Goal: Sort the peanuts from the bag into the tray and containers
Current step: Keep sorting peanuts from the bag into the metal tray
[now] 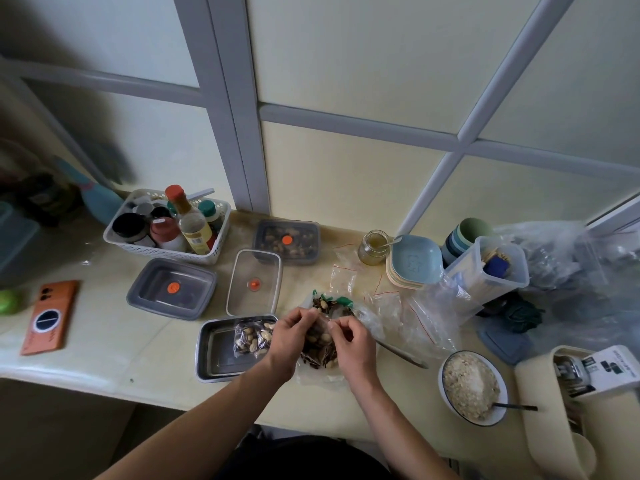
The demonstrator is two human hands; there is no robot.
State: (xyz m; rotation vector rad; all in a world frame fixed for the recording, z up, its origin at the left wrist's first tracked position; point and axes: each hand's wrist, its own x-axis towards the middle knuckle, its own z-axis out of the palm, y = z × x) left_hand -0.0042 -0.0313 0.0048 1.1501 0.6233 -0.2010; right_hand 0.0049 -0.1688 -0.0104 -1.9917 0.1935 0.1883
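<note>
Left hand (pixel 290 341) and right hand (pixel 355 344) are both pinching the top of the clear bag (pixel 317 356), fingers curled on the plastic, apparently working it open; bag is resting on the counter (pixel 104 341) just right of the steel tray (pixel 214 358), with peanuts (pixel 325 338) showing between the hands. One small packet (pixel 251 337) of nuts is lying in the tray; rear lidded container (pixel 286 241) is holding nuts; grey container (pixel 171 287) and clear container (pixel 254 282) are looking empty. Judging progress as early to middle: most sorting is remaining, two containers unfilled, bag contents not yet distributed.
</note>
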